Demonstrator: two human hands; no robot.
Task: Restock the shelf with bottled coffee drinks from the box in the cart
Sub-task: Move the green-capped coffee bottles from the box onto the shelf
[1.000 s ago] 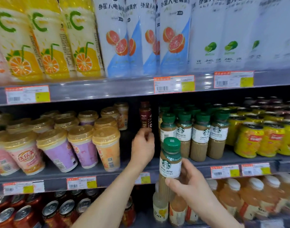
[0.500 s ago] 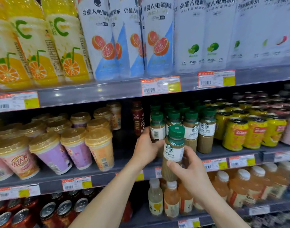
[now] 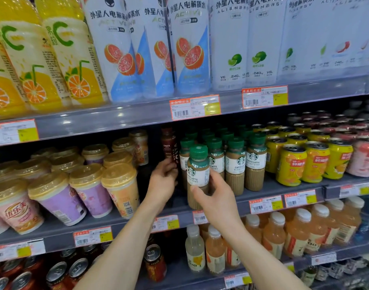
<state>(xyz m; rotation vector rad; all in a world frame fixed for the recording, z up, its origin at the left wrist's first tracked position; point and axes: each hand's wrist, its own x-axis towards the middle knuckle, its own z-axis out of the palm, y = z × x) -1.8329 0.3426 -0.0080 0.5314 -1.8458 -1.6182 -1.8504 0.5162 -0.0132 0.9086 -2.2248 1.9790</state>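
We face a shop's drink shelves. The right grip [image 3: 218,200] is wrapped round the lower half of a latte bottle [image 3: 197,174]. The bottle is green-capped and upright, at the near edge of the middle shelf [image 3: 277,185], just in front of the left end of a row [image 3: 254,162] of like bottles. We cannot tell whether it rests on the shelf. The left grip [image 3: 163,183] is just left of it, fingers curled at the foot of a dark Costa bottle [image 3: 168,145]; whether they hold it we cannot tell. Lidded cups [image 3: 120,185] stand to the left, yellow cans [image 3: 290,164] to the right.
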